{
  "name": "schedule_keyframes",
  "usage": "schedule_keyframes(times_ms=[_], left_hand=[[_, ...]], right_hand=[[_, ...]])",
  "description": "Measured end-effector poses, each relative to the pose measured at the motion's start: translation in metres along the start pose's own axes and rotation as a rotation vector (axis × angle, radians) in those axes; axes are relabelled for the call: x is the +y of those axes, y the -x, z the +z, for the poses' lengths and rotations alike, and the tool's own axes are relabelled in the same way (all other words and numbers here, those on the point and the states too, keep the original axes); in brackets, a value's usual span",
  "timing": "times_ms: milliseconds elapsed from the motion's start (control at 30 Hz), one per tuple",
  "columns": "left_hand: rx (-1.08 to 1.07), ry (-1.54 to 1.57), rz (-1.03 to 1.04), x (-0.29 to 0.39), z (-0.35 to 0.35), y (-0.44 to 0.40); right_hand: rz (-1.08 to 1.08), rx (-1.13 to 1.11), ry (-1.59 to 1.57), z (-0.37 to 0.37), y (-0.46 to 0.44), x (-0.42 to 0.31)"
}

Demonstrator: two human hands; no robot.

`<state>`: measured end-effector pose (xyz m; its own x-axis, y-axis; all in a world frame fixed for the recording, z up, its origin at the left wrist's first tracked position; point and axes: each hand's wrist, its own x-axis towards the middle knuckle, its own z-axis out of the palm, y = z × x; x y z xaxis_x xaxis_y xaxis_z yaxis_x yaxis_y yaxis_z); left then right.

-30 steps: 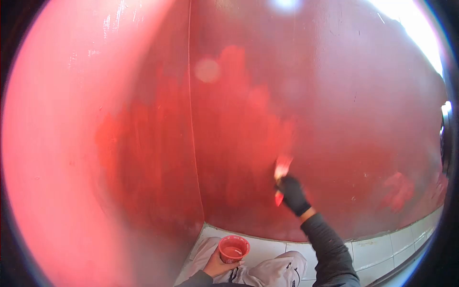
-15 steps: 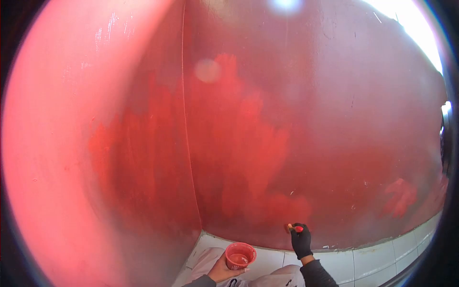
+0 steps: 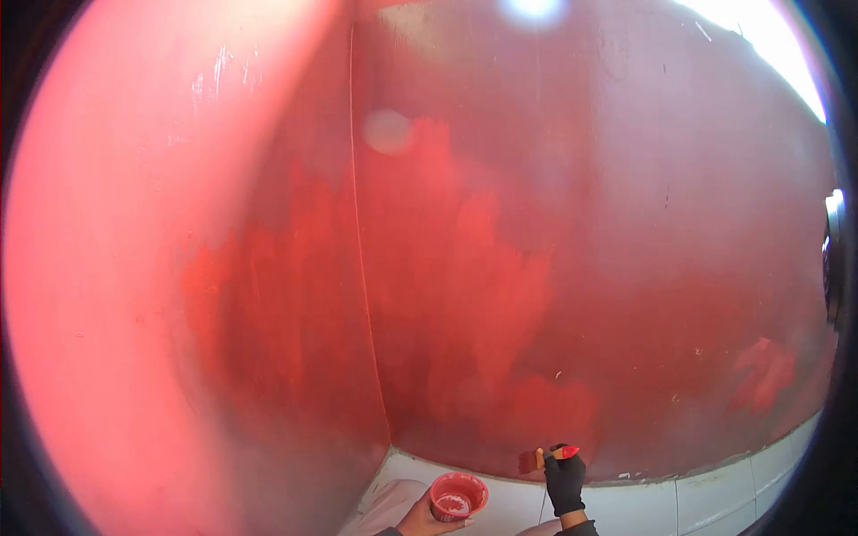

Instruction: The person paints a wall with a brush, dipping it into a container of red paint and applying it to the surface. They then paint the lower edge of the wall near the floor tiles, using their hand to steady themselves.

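The 2 hands are apart. The gloved right hand [image 3: 565, 482] is clamped on the brush [image 3: 539, 459], bristles pointing left, by the bottom edge of the wall [image 3: 643, 357]; whether they touch it, I cannot tell. The left hand [image 3: 418, 518] is closed around the red cup [image 3: 458, 509], above the tiles [image 3: 518, 498]. Brighter red patches lie on both sides of the corner seam [image 3: 361, 259].

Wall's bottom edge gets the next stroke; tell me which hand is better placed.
Right, most likely: the right hand holds the paintbrush near the wall's bottom edge, while the left hand is occupied with the red tub.
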<state>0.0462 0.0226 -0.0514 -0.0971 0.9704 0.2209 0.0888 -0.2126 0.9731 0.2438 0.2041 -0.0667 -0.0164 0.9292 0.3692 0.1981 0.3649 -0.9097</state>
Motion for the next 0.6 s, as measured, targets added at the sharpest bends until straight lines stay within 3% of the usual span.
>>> schedule_keyframes(times_ms=[167,233,333,467,600], left_hand=[[0.013,0.113,0.022,-0.016,-0.002,0.002],[-0.033,-0.097,-0.096,0.004,-0.004,0.001],[0.055,-0.079,-0.021,0.013,0.0,-0.001],[0.086,-0.158,-0.088,0.03,0.005,-0.001],[0.079,0.088,-0.111,0.001,0.004,-0.008]], right_hand=[[0.033,-0.016,-0.105,0.001,-0.005,-0.016],[0.049,-0.008,-0.197,-0.001,-0.003,-0.028],[0.06,-0.005,-0.229,-0.004,-0.006,-0.043],[0.045,0.028,-0.337,-0.006,-0.007,-0.04],[0.088,0.04,-0.457,-0.013,-0.013,-0.048]])
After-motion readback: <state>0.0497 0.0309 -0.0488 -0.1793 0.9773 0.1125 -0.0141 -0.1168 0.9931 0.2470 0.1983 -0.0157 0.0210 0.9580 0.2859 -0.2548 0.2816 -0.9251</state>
